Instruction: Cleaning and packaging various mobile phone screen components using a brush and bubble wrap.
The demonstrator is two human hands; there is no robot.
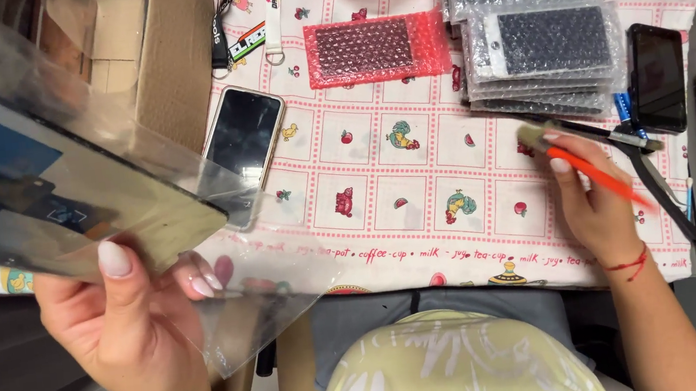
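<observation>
My left hand (132, 317) holds a large flat glossy panel (45, 184) by its lower edge, thumb on top, off the table's left side. A clear plastic film (261, 273) hangs from the panel under my fingers. My right hand (595, 204) grips a small brush with an orange handle (600, 177); its bristle end (531, 137) points up-left over the patterned tablecloth (415, 180). The two hands are far apart.
A phone (244, 133) lies screen-up near the panel's corner. A pink bubble-wrap pouch (376, 48) lies at the back; stacked bubble-wrapped screens (543, 46) sit to its right. A dark phone (657, 77) and tools (651, 168) lie at the right. A cardboard box (152, 52) stands at the back left.
</observation>
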